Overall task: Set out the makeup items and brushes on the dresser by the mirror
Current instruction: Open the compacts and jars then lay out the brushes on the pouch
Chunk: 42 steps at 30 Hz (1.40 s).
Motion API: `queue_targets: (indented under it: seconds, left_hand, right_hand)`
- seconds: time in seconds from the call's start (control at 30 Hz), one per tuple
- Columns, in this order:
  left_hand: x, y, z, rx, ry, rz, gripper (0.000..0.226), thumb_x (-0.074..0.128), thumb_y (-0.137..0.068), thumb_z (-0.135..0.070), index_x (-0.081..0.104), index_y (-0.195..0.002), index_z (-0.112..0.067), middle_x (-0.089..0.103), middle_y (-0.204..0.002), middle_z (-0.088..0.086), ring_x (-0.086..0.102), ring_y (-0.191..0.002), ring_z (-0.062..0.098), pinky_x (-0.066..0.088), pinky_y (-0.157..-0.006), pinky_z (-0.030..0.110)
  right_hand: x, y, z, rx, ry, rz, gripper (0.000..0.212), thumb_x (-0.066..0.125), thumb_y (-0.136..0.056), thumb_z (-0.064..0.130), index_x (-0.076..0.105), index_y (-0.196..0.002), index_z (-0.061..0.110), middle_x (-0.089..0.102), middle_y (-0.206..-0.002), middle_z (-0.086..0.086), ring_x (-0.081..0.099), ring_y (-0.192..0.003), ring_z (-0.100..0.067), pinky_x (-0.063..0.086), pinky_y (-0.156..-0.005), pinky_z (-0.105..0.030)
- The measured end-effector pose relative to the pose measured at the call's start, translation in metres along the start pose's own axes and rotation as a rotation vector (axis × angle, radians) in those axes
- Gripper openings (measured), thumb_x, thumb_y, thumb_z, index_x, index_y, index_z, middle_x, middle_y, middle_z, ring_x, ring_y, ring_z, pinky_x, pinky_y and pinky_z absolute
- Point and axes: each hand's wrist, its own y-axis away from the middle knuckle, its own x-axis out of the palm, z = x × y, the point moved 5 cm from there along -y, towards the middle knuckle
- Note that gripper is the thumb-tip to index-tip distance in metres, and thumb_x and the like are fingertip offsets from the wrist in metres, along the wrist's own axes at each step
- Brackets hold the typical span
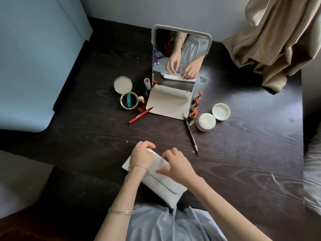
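Note:
A white fabric pouch (165, 186) lies slantwise at the near edge of the dark wooden dresser (243, 162). My left hand (141, 154) curls over its far end and grips it. My right hand (176, 165) holds the pouch's middle, thumb to the left and fingers bent over the top. A standing mirror (180, 54) is at the back and reflects both hands. To its left are an open gold compact (129, 100), a white tube (147, 83) and a red liner pen (140, 116). On its right stand three lipsticks (195, 106), with a brow pencil (191, 134), an open cream jar (205, 122) and the jar's lid (221, 111).
A beige curtain (271, 42) drapes onto the dresser's far right corner. A pale blue padded piece (34, 66) borders the left side. Bare wood lies between the pouch and the mirror. My lap in light blue cloth (165, 225) is below the front edge.

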Motion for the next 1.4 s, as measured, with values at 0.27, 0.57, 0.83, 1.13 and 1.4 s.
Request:
queue_targets:
  seconds: [0.27, 0.57, 0.83, 1.13, 1.4]
  left_hand:
    - [-0.001, -0.002, 0.011, 0.202, -0.358, 0.285, 0.028, 0.055, -0.085, -0.014, 0.06, -0.109, -0.028, 0.042, -0.125, -0.002, 0.039, -0.12, 0.019, 0.04, -0.094, 0.028]
    - [0.009, -0.003, 0.0, 0.556, -0.822, 0.352, 0.051, 0.066, -0.078, -0.031, 0.046, -0.126, -0.03, 0.037, -0.133, -0.001, 0.03, -0.124, 0.025, 0.028, -0.103, 0.035]
    - [0.013, -0.007, 0.012, 0.691, -0.924, 0.289, 0.074, 0.076, -0.067, -0.032, 0.037, -0.13, -0.031, 0.034, -0.133, -0.003, 0.029, -0.123, 0.024, 0.025, -0.099, 0.039]
    - [0.014, -0.006, 0.006, 0.807, -0.946, 0.262, 0.049, 0.064, -0.079, -0.037, 0.046, -0.124, -0.027, 0.044, -0.127, -0.004, 0.039, -0.123, 0.018, 0.021, -0.108, 0.041]
    - [-0.013, -0.015, 0.004, 0.789, -0.896, 0.211, 0.033, 0.049, -0.085, -0.011, 0.06, -0.111, -0.029, 0.054, -0.12, -0.008, 0.05, -0.115, 0.014, 0.02, -0.109, 0.031]
  right_hand:
    - [0.034, 0.005, 0.032, 0.101, 0.18, -0.177, 0.07, 0.074, -0.064, 0.039, 0.044, -0.122, 0.015, 0.043, -0.122, -0.003, 0.045, -0.109, -0.03, 0.039, -0.078, -0.038]
    - [0.046, 0.006, 0.039, 0.122, 0.174, -0.277, 0.08, 0.077, -0.034, 0.031, 0.052, -0.107, 0.011, 0.059, -0.098, -0.005, 0.061, -0.082, -0.027, 0.054, -0.067, -0.035]
    - [0.04, -0.001, 0.034, 0.099, 0.133, -0.153, 0.065, 0.066, -0.074, 0.017, 0.04, -0.133, 0.009, 0.039, -0.139, -0.006, 0.041, -0.122, -0.028, 0.042, -0.097, -0.034]
    - [0.043, 0.001, 0.032, 0.077, 0.066, -0.174, 0.058, 0.062, -0.08, 0.014, 0.042, -0.134, 0.011, 0.043, -0.138, -0.005, 0.041, -0.126, -0.027, 0.045, -0.092, -0.035]
    - [0.039, 0.002, 0.04, 0.072, 0.116, -0.389, 0.015, 0.052, -0.076, 0.004, 0.058, -0.09, 0.003, 0.059, -0.099, -0.011, 0.055, -0.106, -0.029, 0.052, -0.068, -0.039]
